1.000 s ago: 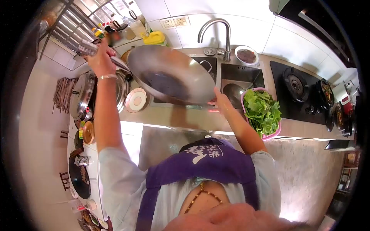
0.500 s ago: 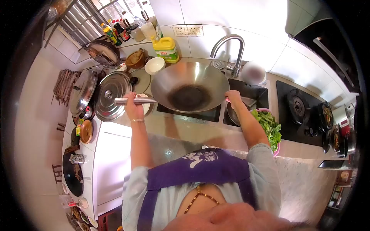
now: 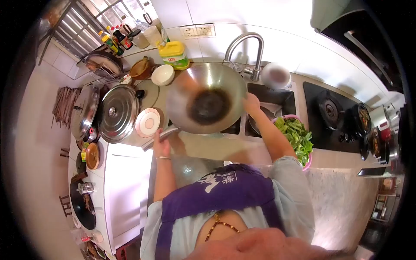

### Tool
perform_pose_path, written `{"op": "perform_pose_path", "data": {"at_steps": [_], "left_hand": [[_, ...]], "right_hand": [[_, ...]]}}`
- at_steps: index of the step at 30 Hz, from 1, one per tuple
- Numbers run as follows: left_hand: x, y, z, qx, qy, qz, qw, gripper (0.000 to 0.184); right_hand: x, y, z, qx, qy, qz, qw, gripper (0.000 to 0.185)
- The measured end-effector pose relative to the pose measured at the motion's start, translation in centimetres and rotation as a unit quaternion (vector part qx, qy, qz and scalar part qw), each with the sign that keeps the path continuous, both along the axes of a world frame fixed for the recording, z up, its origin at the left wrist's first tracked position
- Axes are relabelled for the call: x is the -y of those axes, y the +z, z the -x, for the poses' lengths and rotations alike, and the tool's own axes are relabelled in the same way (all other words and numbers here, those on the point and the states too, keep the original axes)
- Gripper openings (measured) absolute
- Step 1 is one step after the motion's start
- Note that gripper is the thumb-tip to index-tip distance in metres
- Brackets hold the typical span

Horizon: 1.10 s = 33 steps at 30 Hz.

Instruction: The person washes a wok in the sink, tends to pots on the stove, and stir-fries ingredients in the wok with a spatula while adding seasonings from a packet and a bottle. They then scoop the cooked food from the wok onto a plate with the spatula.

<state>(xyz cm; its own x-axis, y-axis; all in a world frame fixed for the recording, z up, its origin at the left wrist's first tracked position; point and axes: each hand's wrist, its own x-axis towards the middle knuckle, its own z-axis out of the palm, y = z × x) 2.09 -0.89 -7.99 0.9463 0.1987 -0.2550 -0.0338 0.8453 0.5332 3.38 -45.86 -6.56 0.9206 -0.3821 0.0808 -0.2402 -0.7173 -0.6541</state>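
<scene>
The long-handled wok (image 3: 209, 99) is held above the left basin (image 3: 234, 128) of the sink, most of which is hidden by it. The handle (image 3: 170, 132), pointing between 7 and 8 o'clock from the bowl of the wok, is grasped by the left hand (image 3: 162, 149). At the wok's 3 o'clock edge the right hand (image 3: 251, 105) is placed; it is blurred, and whether the rim is gripped or only steadied cannot be told.

The handling of the wok is judged to be unfinished: the wok has been brought over the sink, but it has not been set down. On its bottom a dark round patch is seen; whether this is residue or seasoned metal cannot be determined. The spout of the gooseneck faucet (image 3: 260, 54) is placed near the wok's 1 o'clock rim, and no stream of water can be made out.

At 4 o'clock the leafy greens (image 3: 294, 136) are heaped in a pink basket (image 3: 308, 164), apart from the wok. The gas burner (image 3: 330, 108) is found at 3 o'clock, well apart. The stainless lid (image 3: 121, 100) is placed at 9 o'clock, and the pink-rimmed plate (image 3: 147, 122) at 8 o'clock, near the left hand.
</scene>
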Motion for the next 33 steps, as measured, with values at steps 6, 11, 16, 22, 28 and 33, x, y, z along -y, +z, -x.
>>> {"op": "perform_pose_path", "data": {"at_steps": [6,11,16,22,28,33], "left_hand": [[-1.2,-4.7,2.1,-0.081,-0.239,-0.006,0.968,0.017],[4.6,-0.6,8.2,-0.061,-0.443,-0.057,0.893,0.015],[11.1,1.1,12.2,-0.061,-0.548,-0.166,0.818,0.016],[22.1,8.0,17.6,0.078,-0.639,-0.249,0.724,0.016],[36.7,15.3,24.3,0.215,-0.709,-0.25,0.623,0.015],[52.7,16.4,32.3,0.226,-0.764,-0.288,0.531,0.016]], "right_hand": [[-4.5,8.5,12.6,0.025,0.196,-0.443,0.874,0.028],[-0.4,11.4,27.9,0.033,-0.006,-0.438,0.899,0.018],[6.6,9.9,42.6,0.067,-0.305,-0.306,0.899,0.024],[13.6,1.9,58.3,0.187,-0.38,-0.419,0.803,0.016],[15.5,-10.9,70.0,-0.474,-0.365,-0.133,0.79,0.056],[20.2,-14.4,78.6,-0.213,-0.39,-0.537,0.717,0.063]]}}
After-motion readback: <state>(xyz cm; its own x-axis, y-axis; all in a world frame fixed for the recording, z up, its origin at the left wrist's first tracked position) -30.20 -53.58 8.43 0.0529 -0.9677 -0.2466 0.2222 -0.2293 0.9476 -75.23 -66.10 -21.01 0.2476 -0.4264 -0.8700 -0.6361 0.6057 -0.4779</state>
